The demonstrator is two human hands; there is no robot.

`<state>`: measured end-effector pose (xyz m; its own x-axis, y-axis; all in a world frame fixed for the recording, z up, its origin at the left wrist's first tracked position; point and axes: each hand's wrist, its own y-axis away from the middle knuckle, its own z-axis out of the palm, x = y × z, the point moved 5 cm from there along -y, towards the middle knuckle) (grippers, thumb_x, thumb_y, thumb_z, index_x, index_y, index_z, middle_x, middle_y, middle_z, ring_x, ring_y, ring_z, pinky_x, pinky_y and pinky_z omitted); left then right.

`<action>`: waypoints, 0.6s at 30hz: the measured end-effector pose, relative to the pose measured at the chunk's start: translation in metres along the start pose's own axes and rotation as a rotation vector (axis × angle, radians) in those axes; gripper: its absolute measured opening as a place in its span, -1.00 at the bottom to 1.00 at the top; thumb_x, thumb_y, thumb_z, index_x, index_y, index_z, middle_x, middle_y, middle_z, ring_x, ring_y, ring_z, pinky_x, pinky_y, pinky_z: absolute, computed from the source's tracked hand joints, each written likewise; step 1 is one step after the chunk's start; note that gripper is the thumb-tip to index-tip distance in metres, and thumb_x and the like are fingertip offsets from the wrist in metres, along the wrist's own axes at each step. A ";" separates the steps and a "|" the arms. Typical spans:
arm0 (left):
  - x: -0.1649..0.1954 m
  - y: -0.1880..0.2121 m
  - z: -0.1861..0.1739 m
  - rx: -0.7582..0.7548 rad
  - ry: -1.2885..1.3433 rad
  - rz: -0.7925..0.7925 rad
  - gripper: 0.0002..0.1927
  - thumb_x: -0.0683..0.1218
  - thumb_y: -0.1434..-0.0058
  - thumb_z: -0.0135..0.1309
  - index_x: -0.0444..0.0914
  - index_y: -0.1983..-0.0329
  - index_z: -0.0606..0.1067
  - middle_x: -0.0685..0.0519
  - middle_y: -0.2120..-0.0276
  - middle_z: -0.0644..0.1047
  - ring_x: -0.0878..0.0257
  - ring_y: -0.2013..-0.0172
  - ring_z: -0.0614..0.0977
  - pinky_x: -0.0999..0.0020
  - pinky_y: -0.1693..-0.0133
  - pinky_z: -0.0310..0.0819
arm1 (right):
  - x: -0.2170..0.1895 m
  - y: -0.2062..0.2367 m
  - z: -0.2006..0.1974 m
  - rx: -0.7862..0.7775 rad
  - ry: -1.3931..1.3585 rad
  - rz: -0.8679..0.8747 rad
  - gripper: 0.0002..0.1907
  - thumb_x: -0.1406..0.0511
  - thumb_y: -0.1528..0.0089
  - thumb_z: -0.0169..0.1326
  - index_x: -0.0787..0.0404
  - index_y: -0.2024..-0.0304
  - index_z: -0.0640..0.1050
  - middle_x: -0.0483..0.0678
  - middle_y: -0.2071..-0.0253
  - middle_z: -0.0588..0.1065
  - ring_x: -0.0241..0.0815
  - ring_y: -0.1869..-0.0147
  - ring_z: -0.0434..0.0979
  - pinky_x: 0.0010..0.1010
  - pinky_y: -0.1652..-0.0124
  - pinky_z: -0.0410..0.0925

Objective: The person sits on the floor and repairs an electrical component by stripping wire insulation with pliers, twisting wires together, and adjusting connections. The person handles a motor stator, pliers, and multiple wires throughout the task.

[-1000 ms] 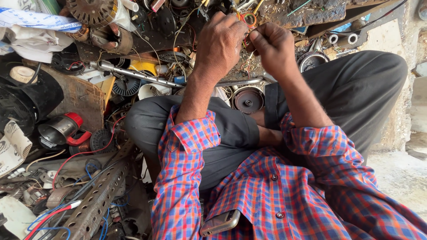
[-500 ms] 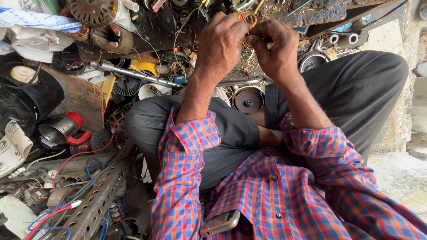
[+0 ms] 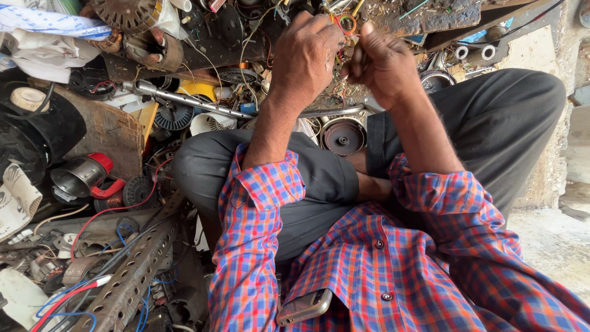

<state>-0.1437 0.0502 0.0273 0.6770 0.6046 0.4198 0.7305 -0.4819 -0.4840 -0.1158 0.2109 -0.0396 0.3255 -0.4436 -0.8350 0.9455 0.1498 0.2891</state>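
The person sits cross-legged amid a heap of scrap parts, both hands raised over the clutter just beyond the round metal pulley [image 3: 342,136] lying between the knees. The left hand [image 3: 305,56] is curled shut, fingertips pinched on thin wire [image 3: 342,38] above the pulley; the right hand [image 3: 384,66], just to the right of it, is closed in a fist, thumb up, and seems to grip the same strand, though what sits inside that fist I cannot tell. An orange-and-green wire loop [image 3: 348,23] hangs just past the knuckles, farther from the pulley. It looks like the middle of untangling or stripping the wire: both ends held taut. The next move would call for a steady pull apart or a twist, without snagging the loop. A long steel rod [image 3: 184,99] lies left of the pulley.
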 end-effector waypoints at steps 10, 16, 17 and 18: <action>-0.001 0.001 0.006 -0.045 -0.033 0.001 -0.86 -0.24 -0.16 0.28 -0.22 0.22 0.60 0.08 0.24 0.57 0.15 0.16 0.57 0.23 0.13 0.58 | -0.021 0.015 0.014 -0.037 0.579 -0.580 -0.68 0.35 -0.44 0.34 0.36 -0.03 0.44 -0.11 0.15 0.52 -0.39 0.08 0.53 -0.52 0.07 0.48; 0.001 0.003 0.004 -0.039 -0.010 -0.002 -0.83 -0.23 -0.14 0.28 -0.22 0.19 0.59 0.07 0.21 0.56 0.14 0.14 0.57 0.21 0.11 0.56 | -0.024 0.018 0.017 0.011 0.850 -0.688 -0.77 0.33 -0.48 0.29 0.36 0.03 0.51 -0.05 0.19 0.58 -0.36 0.11 0.61 -0.50 0.12 0.52; 0.001 0.003 0.005 -0.040 -0.013 -0.007 -0.83 -0.23 -0.17 0.28 -0.22 0.18 0.59 0.07 0.22 0.55 0.14 0.15 0.56 0.21 0.11 0.56 | -0.023 0.017 0.016 0.020 0.849 -0.665 -0.77 0.33 -0.47 0.28 0.36 0.05 0.52 -0.05 0.24 0.57 -0.37 0.17 0.58 -0.50 0.17 0.49; 0.001 0.003 0.005 -0.042 -0.016 -0.012 -0.84 -0.22 -0.19 0.28 -0.22 0.17 0.59 0.07 0.22 0.55 0.14 0.15 0.56 0.21 0.11 0.55 | -0.022 0.015 0.016 0.029 0.848 -0.642 -0.78 0.32 -0.47 0.28 0.36 0.07 0.52 -0.06 0.29 0.55 -0.37 0.22 0.54 -0.49 0.23 0.45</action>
<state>-0.1418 0.0527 0.0221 0.6671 0.6201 0.4129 0.7417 -0.5007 -0.4464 -0.1085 0.2091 -0.0098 -0.3278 0.3301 -0.8852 0.9441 0.0801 -0.3198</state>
